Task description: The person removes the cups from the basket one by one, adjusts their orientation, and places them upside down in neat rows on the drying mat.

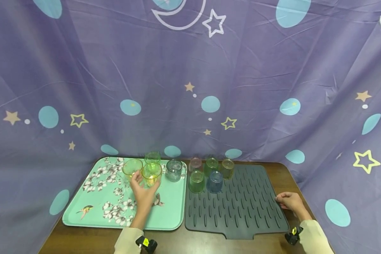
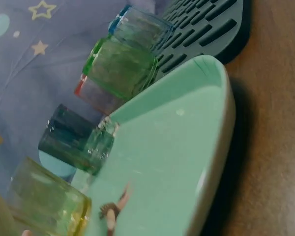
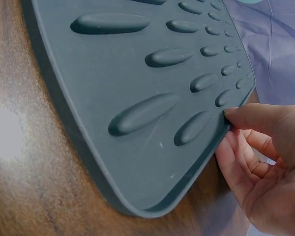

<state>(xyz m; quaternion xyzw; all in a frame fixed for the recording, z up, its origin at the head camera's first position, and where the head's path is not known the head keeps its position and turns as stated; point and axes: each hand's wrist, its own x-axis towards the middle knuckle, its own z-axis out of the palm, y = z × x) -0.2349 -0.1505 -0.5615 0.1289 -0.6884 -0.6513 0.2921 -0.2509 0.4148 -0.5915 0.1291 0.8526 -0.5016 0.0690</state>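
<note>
My left hand (image 1: pixel 144 193) holds a yellow glass (image 1: pixel 152 174) between thumb and fingers, over the mint-green tray (image 1: pixel 171 218). Only the glass's side and thick base show in the left wrist view, with a bit of finger at the frame's corner. Close beside it on the tray are another yellow glass (image 1: pixel 132 165), a green glass (image 1: pixel 152 157) and a grey-blue glass (image 1: pixel 174 171). On the far right, my right hand (image 1: pixel 290 201) pinches the edge of the dark grey ridged mat (image 1: pixel 241 218), thumb on top and fingers beneath, as the right wrist view shows.
Several glasses stand at the mat's back left, seemingly mouth down: pink (image 1: pixel 195 165), green (image 1: pixel 197 182), blue (image 1: pixel 215 182) and yellow (image 1: pixel 227 169) among them. Tray and mat lie side by side on a brown wooden table (image 1: pixel 82 241). A purple patterned curtain (image 1: pixel 165 123) hangs right behind.
</note>
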